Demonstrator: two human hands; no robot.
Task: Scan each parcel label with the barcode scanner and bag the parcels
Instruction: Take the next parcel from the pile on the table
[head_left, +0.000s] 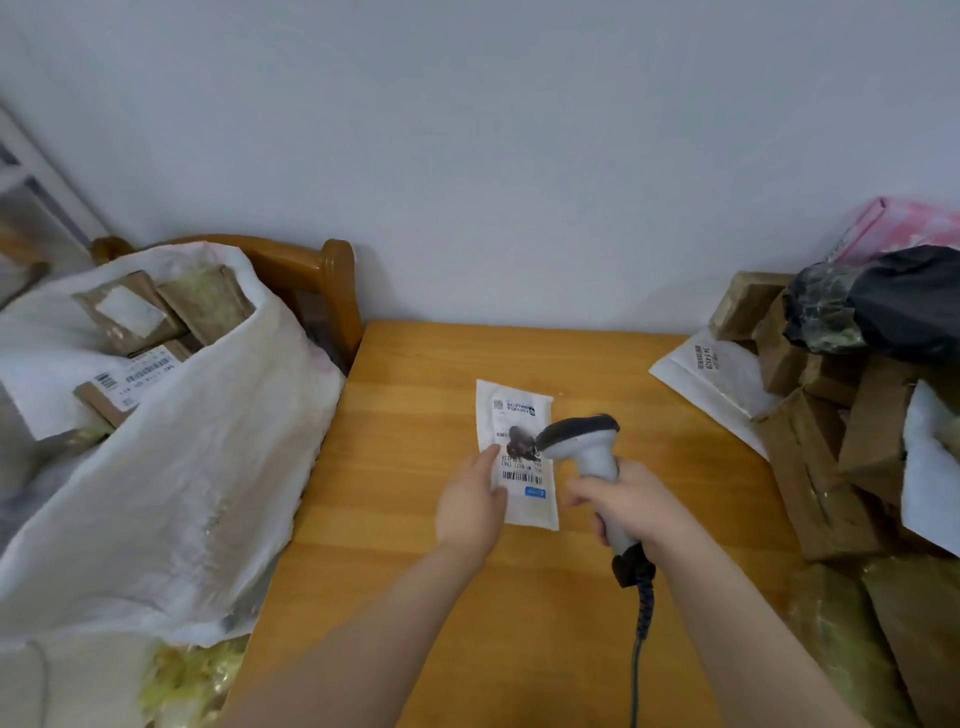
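A small white parcel (519, 410) with a printed barcode label lies flat on the wooden table (415, 571). My left hand (470, 501) rests on the parcel's left edge, fingers fairly straight, holding it down. My right hand (631, 506) grips the handle of a grey and black barcode scanner (582, 436), whose head hangs just above the label, pointing down at it. The scanner's coiled cable runs toward me. A large white woven bag (182, 467) stands open at the left, with several labelled brown parcels inside.
A pile of brown cardboard parcels (831, 467) fills the table's right side, with a black plastic parcel (893, 301), a pink box (893, 228) and a white mailer (711, 374). A wooden chair back (332, 280) stands behind the bag. The wall lies beyond the table.
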